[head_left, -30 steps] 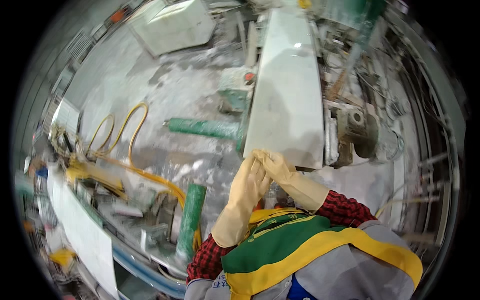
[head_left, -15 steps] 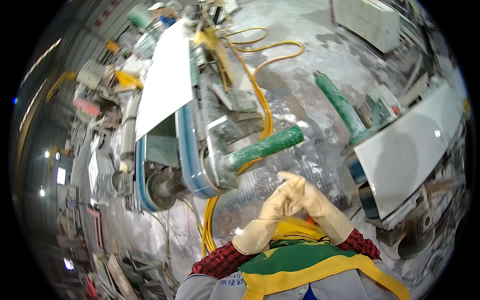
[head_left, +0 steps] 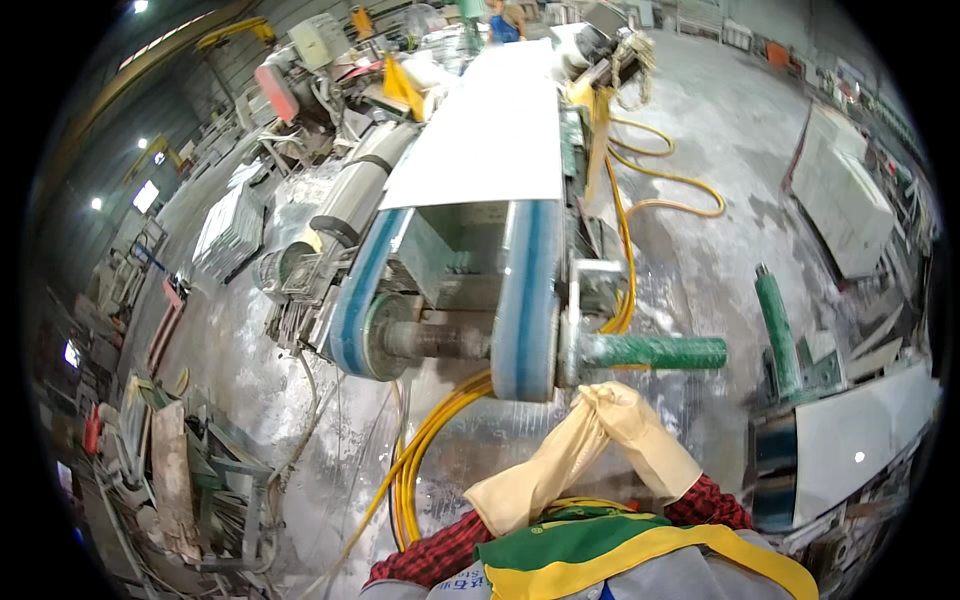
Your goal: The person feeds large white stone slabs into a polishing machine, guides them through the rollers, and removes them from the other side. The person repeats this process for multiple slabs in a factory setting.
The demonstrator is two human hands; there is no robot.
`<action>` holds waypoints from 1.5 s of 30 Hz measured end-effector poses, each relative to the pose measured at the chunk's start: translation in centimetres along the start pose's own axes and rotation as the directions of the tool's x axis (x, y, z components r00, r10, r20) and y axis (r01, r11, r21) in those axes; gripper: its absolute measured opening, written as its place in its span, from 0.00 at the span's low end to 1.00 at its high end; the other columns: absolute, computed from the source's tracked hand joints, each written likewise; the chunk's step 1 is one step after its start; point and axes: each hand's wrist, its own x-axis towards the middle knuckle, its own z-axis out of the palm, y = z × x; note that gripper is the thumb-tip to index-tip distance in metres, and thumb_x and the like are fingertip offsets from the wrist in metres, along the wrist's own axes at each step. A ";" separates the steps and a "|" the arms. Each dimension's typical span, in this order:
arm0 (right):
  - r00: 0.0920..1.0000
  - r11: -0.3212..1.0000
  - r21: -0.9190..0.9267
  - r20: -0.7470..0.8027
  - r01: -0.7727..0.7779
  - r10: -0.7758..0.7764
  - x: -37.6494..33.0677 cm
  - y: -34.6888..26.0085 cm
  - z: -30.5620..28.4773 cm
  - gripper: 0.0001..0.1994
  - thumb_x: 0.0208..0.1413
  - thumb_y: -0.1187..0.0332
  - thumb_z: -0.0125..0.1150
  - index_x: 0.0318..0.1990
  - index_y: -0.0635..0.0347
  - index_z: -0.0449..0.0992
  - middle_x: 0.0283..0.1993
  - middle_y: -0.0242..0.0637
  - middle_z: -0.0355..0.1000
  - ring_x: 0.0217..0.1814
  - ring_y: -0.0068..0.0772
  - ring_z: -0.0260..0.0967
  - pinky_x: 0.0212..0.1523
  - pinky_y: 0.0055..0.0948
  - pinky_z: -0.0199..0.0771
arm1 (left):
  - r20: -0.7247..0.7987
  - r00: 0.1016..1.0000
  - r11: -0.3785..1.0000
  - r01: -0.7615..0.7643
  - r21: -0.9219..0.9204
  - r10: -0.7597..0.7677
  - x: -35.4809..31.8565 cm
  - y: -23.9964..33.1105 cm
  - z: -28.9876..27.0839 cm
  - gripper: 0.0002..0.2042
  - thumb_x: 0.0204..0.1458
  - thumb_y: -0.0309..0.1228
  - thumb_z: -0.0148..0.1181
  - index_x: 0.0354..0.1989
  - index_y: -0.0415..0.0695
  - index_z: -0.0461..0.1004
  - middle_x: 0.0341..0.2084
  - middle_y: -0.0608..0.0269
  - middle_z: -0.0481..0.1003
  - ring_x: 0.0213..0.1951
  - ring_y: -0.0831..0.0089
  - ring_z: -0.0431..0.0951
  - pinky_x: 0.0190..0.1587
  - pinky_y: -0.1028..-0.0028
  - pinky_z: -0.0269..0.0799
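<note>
Cream rubber gloves cover both my hands, which meet in front of my apron (head_left: 570,537). My left hand (head_left: 580,425) and my right hand (head_left: 620,408) press together with fingers closed against each other; whether a small thing is between them is hidden. Just beyond them lies a green roller (head_left: 655,351), jutting sideways from the conveyor's frame; neither hand visibly grips it. Left of it are the conveyor's blue-and-white belts, a right belt (head_left: 527,300) and a left belt (head_left: 362,300). A white slab (head_left: 490,140) rests across them farther back.
Yellow hoses (head_left: 410,480) curve over the wet floor left of my hands. At right stand an upright green roller (head_left: 777,330) and another pale slab (head_left: 860,440) on belts. Scrap pieces (head_left: 170,470) fill a rack at lower left. A person (head_left: 506,24) is at the far end.
The view has swung left, so the conveyor now sits more central and upright. My hands stay together; their pose has shifted, with the fingers drawn closer together.
</note>
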 end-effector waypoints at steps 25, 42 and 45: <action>0.989 0.861 0.496 0.143 -0.110 0.044 9.3 -13.9 2.1 0.06 0.73 0.73 0.61 0.44 0.66 0.81 0.41 0.42 0.84 0.42 0.32 0.83 0.46 0.30 0.84 | 0.402 0.779 -0.262 -0.310 0.914 0.481 -37.1 22.9 21.6 0.10 0.55 0.23 0.65 0.22 0.46 0.74 0.23 0.64 0.78 0.28 0.71 0.80 0.28 0.67 0.70; 0.874 0.854 0.450 0.486 -0.260 0.011 10.8 -13.7 8.2 0.09 0.72 0.71 0.64 0.42 0.69 0.82 0.42 0.39 0.84 0.44 0.29 0.80 0.49 0.26 0.80 | 0.020 0.711 -0.315 0.286 0.905 0.703 -33.4 19.8 27.2 0.07 0.56 0.23 0.65 0.26 0.44 0.75 0.27 0.63 0.79 0.30 0.68 0.81 0.33 0.64 0.74; 0.848 0.869 0.424 0.530 -0.255 -0.010 10.9 -13.5 8.9 0.08 0.71 0.71 0.64 0.42 0.69 0.82 0.42 0.39 0.84 0.44 0.28 0.80 0.49 0.26 0.80 | -0.018 0.690 -0.308 0.346 0.886 0.723 -33.3 19.4 28.5 0.07 0.56 0.23 0.65 0.27 0.43 0.75 0.28 0.62 0.79 0.31 0.68 0.81 0.33 0.64 0.74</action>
